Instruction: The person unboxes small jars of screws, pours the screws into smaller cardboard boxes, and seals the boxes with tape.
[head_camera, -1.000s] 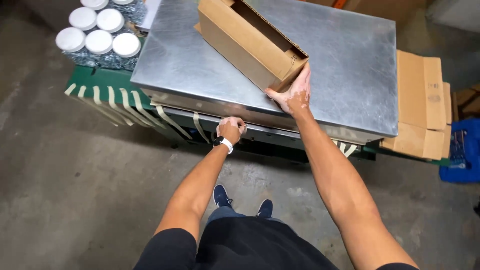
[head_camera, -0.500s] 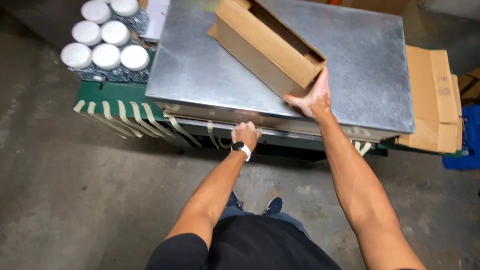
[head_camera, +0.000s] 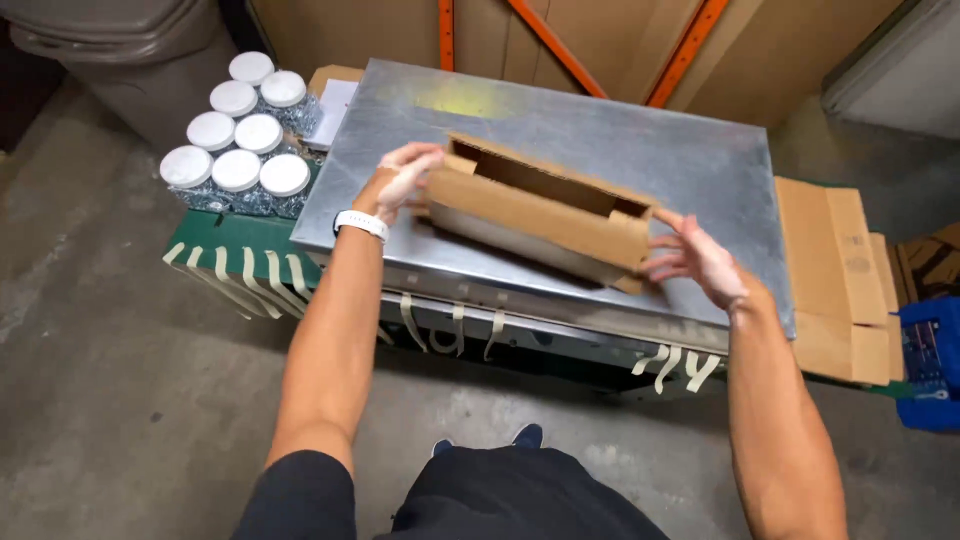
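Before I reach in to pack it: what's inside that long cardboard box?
The cardboard box is open on top; only dark bare inner wall shows. Its near wall hides the bottom. Left hand and right hand hold its ends.

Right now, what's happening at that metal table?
A person holds a long, open cardboard box by its two ends over a metal tabletop, the left hand on one end and the right hand on the other. White-lidded jars stand to the left, and flattened cardboard lies to the right.
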